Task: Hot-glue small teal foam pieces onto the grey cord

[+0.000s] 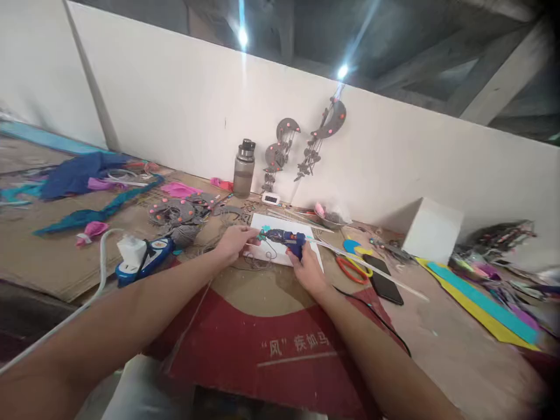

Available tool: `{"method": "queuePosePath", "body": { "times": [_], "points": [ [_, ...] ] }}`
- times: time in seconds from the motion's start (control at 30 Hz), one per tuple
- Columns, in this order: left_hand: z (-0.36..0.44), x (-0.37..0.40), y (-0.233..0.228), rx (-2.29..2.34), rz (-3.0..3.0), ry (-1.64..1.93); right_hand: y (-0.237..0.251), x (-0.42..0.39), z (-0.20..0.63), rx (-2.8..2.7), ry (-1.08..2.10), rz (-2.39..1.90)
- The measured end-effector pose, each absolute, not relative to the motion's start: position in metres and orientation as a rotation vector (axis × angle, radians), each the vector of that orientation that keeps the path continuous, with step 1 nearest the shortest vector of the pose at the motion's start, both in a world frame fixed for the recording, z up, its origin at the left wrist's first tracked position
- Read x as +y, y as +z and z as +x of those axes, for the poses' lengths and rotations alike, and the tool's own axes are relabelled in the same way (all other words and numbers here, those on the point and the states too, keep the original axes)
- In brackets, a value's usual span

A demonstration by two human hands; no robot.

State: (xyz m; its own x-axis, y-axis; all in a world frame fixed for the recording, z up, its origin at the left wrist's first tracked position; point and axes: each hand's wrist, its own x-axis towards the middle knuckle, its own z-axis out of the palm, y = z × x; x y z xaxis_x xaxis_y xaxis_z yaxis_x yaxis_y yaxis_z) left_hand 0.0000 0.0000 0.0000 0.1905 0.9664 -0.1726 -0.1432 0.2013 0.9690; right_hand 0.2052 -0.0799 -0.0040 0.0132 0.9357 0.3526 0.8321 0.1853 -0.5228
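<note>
My right hand (309,269) is wrapped round the handle of a blue hot glue gun (294,239), its nozzle aimed left. A long clear glue stick (367,265) runs out of the gun's back toward the right. In my left hand (236,242), fingertips pinch a small teal piece (262,235) right at the nozzle; its exact shape is too small to make out. Grey yarn (258,262) trails below the piece, over a white sheet (282,224) under both hands.
Orange-handled scissors (352,271) and a black phone (382,280) lie right of my right hand. A blue power strip (146,261) sits at left. Behind stand a bottle (244,169) and a bowl (332,219). Grey felt shapes (175,211) and a yarn ball (182,235) lie left.
</note>
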Motion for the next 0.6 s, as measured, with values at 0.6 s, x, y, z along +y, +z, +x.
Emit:
{"method": "queuePosePath", "body": {
  "times": [0.6],
  "points": [
    [0.0012,-0.0021,0.0007,1.046,1.035,1.018,-0.0070,-0.0789,0.2065,-1.812,0.199,-1.581]
  ]
}}
